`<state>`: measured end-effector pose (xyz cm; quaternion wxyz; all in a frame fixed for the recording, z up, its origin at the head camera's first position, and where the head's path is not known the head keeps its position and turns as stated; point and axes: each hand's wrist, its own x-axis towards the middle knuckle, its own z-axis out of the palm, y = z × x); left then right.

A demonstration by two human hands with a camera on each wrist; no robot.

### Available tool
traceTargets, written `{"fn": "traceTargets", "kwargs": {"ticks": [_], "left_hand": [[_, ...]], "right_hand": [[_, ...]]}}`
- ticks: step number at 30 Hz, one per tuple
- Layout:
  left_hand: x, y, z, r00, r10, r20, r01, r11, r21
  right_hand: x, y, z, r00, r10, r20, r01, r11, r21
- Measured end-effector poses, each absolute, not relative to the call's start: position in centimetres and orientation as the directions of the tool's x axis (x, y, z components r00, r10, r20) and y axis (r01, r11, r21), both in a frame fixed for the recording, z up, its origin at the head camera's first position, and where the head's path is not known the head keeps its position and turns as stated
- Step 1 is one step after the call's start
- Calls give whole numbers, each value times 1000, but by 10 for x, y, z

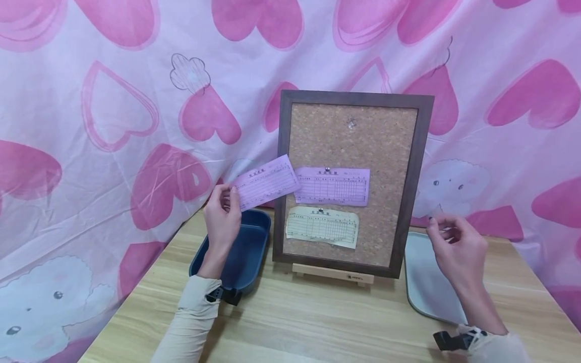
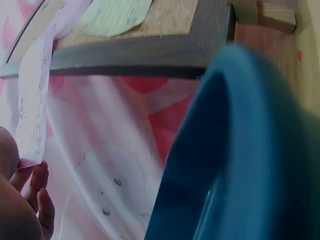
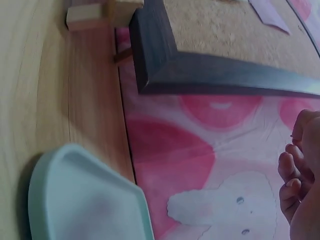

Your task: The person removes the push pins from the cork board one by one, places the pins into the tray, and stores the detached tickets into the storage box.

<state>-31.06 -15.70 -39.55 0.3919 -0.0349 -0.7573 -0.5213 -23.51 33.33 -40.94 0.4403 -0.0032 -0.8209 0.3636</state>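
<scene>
The left hand (image 1: 222,214) pinches one end of a thin, rectangular purple paper slip (image 1: 265,182) by the left side of the brown-framed tan cork board (image 1: 390,151). The right hand (image 1: 460,249), fingers bent, pinches a tiny dark thing (image 1: 430,218), too small to name.

From the person's head, the widest view faces forward and down across a table (image 1: 317,322) to a framed corkboard (image 1: 386,151), with the left hand (image 1: 222,217) and right hand (image 1: 460,249) ahead. Both wrist views are turned sideways: the left looks closely past a blue bin (image 2: 255,125) to the board's left edge, the right past a pale tray (image 3: 95,205) to its right edge. All three share the board; the head view also shares the bin with the left wrist and the tray with the right.
</scene>
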Motion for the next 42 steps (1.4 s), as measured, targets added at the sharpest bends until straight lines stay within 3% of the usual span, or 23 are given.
{"fn": "traceTargets", "kwargs": {"ticks": [6, 14, 21, 33, 42], "left_hand": [[-312, -170, -398, -706, -380, 598, 391, 494, 776], [-312, -188, -391, -755, -361, 546, 347, 487, 802], [-311, -197, -389, -791, -333, 512, 288, 535, 794], [-307, -212, -382, -853, -255, 456, 194, 655, 731], [-305, -219, -381, -835, -198, 513, 246, 700, 671]], "right_hand": [[-234, 348, -406, -664, 371, 649, -213, 739, -639], [-230, 368, -401, -793, 367, 486, -62, 746, -663], [-232, 379, -405, -868, 254, 427, -62, 797, -601], [-238, 392, -416, -904, 174, 390, -88, 817, -570], [-238, 400, -420, -944, 53, 327, -140, 831, -538]]}}
